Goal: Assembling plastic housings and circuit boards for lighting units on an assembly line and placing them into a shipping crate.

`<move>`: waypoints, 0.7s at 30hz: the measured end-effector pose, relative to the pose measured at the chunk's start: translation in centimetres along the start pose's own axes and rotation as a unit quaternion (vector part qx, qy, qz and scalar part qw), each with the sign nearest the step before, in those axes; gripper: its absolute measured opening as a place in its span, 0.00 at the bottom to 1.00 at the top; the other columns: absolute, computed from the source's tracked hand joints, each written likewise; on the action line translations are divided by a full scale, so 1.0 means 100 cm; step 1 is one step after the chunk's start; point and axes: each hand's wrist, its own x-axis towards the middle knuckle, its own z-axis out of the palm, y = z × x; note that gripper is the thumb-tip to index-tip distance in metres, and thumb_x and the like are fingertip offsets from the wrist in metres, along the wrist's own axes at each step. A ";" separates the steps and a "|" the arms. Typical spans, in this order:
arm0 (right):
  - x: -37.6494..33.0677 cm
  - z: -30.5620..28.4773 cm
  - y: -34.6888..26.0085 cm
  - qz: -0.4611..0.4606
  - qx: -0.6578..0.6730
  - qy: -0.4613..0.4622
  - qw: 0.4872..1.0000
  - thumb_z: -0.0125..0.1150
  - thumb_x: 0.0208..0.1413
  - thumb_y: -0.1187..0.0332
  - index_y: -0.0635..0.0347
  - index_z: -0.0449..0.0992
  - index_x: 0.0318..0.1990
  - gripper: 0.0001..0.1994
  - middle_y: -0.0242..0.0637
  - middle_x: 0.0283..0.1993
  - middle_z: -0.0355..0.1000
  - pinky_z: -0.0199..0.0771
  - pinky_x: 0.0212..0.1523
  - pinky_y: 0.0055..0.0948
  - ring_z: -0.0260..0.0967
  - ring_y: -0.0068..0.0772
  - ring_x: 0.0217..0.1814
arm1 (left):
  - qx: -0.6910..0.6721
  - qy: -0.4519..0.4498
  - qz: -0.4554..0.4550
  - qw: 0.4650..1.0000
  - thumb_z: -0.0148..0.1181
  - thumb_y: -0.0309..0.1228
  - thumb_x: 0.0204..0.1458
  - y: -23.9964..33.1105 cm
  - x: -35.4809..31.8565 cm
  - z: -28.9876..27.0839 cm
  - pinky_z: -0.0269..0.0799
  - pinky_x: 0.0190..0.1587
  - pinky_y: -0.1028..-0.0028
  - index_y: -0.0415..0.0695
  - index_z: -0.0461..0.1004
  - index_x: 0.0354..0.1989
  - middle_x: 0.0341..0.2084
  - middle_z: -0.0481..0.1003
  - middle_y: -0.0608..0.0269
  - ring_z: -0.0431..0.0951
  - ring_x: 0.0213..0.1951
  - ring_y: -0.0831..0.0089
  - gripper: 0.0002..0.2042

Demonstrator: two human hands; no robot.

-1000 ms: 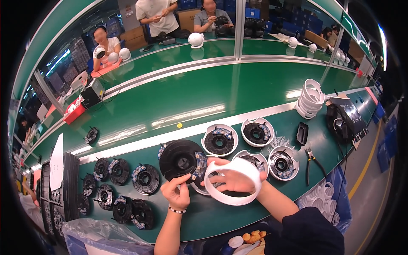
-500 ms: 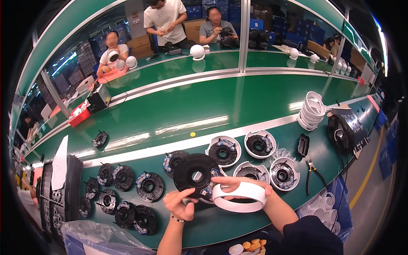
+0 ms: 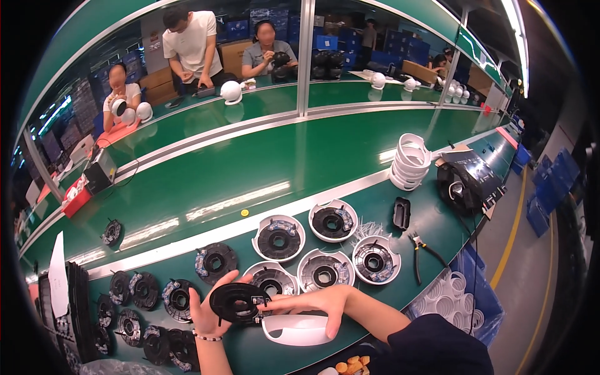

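My left hand [image 3: 207, 312], a beaded bracelet at its wrist, grips a black round plastic disc [image 3: 231, 296] by its left edge. The disc has a round hole in its middle and is tilted, with a small circuit board at its right edge. My right hand [image 3: 328, 307] is closed on a white plastic ring [image 3: 294, 329] just below and right of the disc. Its outstretched fingertips reach the disc's board. Beyond my hands stand white ring housings with black discs inside, such as one housing [image 3: 254, 240]. Loose black discs [image 3: 144, 290] lie to the left.
At the right are a stack of white rings [image 3: 410, 164], a black tray [image 3: 401, 214], pliers [image 3: 427, 254] and clear plastic strips [image 3: 370, 231]. A blue bin [image 3: 478, 289] holds more rings. Black trays [image 3: 65, 312] are stacked at left. Several people work across the green bench.
The view has swung right, so the bench appears shifted left. My left hand now has its thumb and fingers around the disc's left edge, and the disc and ring lie flatter and lower.
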 end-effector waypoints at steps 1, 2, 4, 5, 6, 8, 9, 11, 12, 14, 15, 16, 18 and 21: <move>0.000 0.000 -0.002 -0.019 0.010 0.002 1.000 0.70 0.25 0.52 0.60 0.37 0.63 0.58 0.44 0.63 0.36 0.51 0.56 0.38 0.43 0.38 0.63 | -0.002 -0.001 -0.001 1.000 0.34 0.66 0.44 0.001 -0.001 0.003 0.57 0.53 0.52 0.36 0.48 0.58 0.54 0.54 0.39 0.60 0.53 0.44 0.44; 0.000 0.000 -0.003 -0.018 0.011 0.003 1.000 0.70 0.25 0.52 0.60 0.37 0.63 0.58 0.44 0.63 0.36 0.51 0.56 0.38 0.43 0.38 0.63 | -0.030 -0.025 -0.018 0.999 0.34 0.66 0.44 0.001 -0.001 0.006 0.56 0.53 0.51 0.37 0.46 0.59 0.55 0.52 0.37 0.58 0.54 0.43 0.45; 0.002 0.001 -0.003 -0.035 0.053 0.004 0.998 0.70 0.25 0.53 0.61 0.38 0.63 0.58 0.43 0.64 0.37 0.51 0.56 0.38 0.44 0.39 0.62 | -0.073 -0.049 -0.055 0.995 0.36 0.65 0.43 0.001 -0.002 0.008 0.53 0.54 0.50 0.38 0.42 0.61 0.56 0.46 0.31 0.53 0.56 0.42 0.45; 0.003 -0.001 -0.003 -0.040 0.051 -0.008 0.998 0.70 0.26 0.54 0.62 0.38 0.63 0.56 0.40 0.65 0.37 0.52 0.56 0.39 0.43 0.39 0.64 | -0.069 -0.052 -0.076 0.993 0.36 0.65 0.43 0.001 -0.002 0.008 0.53 0.54 0.49 0.38 0.41 0.61 0.56 0.45 0.31 0.52 0.57 0.42 0.45; 0.003 -0.004 0.001 -0.046 0.055 -0.014 0.997 0.70 0.27 0.55 0.62 0.39 0.63 0.56 0.39 0.65 0.37 0.52 0.56 0.39 0.41 0.39 0.64 | -0.066 -0.053 -0.098 0.992 0.36 0.64 0.44 -0.001 -0.002 0.009 0.53 0.54 0.48 0.38 0.40 0.61 0.56 0.44 0.30 0.51 0.57 0.42 0.45; 0.000 -0.005 0.000 -0.044 0.107 -0.006 0.993 0.69 0.28 0.55 0.64 0.40 0.62 0.54 0.38 0.66 0.35 0.50 0.58 0.38 0.39 0.38 0.66 | -0.111 -0.057 -0.109 0.986 0.38 0.63 0.44 -0.007 0.001 0.008 0.51 0.54 0.48 0.38 0.37 0.61 0.56 0.43 0.30 0.50 0.58 0.42 0.45; -0.001 -0.006 -0.005 -0.037 0.114 0.002 0.993 0.69 0.28 0.56 0.65 0.40 0.62 0.54 0.38 0.66 0.36 0.49 0.58 0.35 0.39 0.37 0.66 | -0.094 -0.060 -0.103 0.988 0.38 0.62 0.43 -0.008 0.004 0.010 0.50 0.55 0.48 0.38 0.37 0.61 0.56 0.44 0.30 0.50 0.58 0.43 0.45; -0.002 -0.007 -0.013 -0.017 0.127 0.029 0.991 0.68 0.26 0.55 0.65 0.41 0.62 0.55 0.40 0.64 0.40 0.50 0.57 0.34 0.42 0.35 0.64 | -0.106 -0.053 -0.102 0.988 0.39 0.63 0.42 -0.008 0.007 0.011 0.50 0.55 0.48 0.38 0.37 0.61 0.57 0.45 0.33 0.49 0.58 0.43 0.46; -0.002 -0.008 -0.016 -0.021 0.097 0.039 0.994 0.68 0.26 0.54 0.65 0.41 0.62 0.54 0.41 0.63 0.42 0.51 0.56 0.34 0.45 0.35 0.63 | -0.123 -0.058 -0.107 0.985 0.41 0.65 0.40 -0.007 0.007 0.011 0.51 0.53 0.45 0.39 0.37 0.61 0.57 0.45 0.34 0.49 0.58 0.44 0.48; -0.001 -0.012 -0.018 -0.035 0.047 0.046 0.997 0.67 0.26 0.53 0.65 0.43 0.62 0.54 0.41 0.63 0.41 0.52 0.56 0.35 0.44 0.35 0.63 | -0.141 -0.066 -0.070 0.985 0.42 0.66 0.40 -0.010 0.006 0.003 0.52 0.46 0.34 0.41 0.37 0.61 0.58 0.43 0.39 0.49 0.59 0.46 0.48; -0.001 -0.013 -0.015 -0.022 0.055 0.054 0.997 0.66 0.27 0.52 0.64 0.44 0.62 0.53 0.42 0.65 0.38 0.49 0.57 0.36 0.42 0.35 0.64 | -0.176 -0.055 -0.068 0.980 0.41 0.65 0.42 -0.009 0.003 0.003 0.49 0.46 0.32 0.41 0.38 0.61 0.59 0.46 0.45 0.51 0.58 0.47 0.46; -0.002 -0.006 -0.023 -0.005 0.050 0.126 0.991 0.64 0.26 0.41 0.70 0.49 0.59 0.55 0.48 0.66 0.37 0.29 0.62 0.41 0.18 0.43 0.69 | -0.184 -0.023 -0.070 0.980 0.42 0.63 0.43 -0.009 0.003 0.007 0.47 0.47 0.31 0.41 0.40 0.61 0.58 0.48 0.48 0.53 0.58 0.49 0.45; -0.003 -0.007 -0.034 -0.002 0.031 0.161 0.986 0.63 0.25 0.40 0.70 0.49 0.59 0.55 0.54 0.65 0.35 0.38 0.60 0.35 0.28 0.41 0.69 | -0.179 -0.003 -0.059 0.982 0.42 0.60 0.45 -0.009 0.005 0.009 0.48 0.47 0.31 0.42 0.40 0.61 0.58 0.48 0.48 0.54 0.57 0.49 0.42; -0.005 -0.001 -0.052 -0.019 0.075 0.260 0.962 0.67 0.23 0.43 0.70 0.48 0.59 0.56 0.52 0.64 0.39 0.53 0.56 0.33 0.47 0.44 0.63 | -0.209 -0.042 -0.016 0.977 0.42 0.56 0.46 -0.008 0.009 0.013 0.48 0.51 0.36 0.44 0.45 0.60 0.58 0.48 0.48 0.52 0.58 0.47 0.37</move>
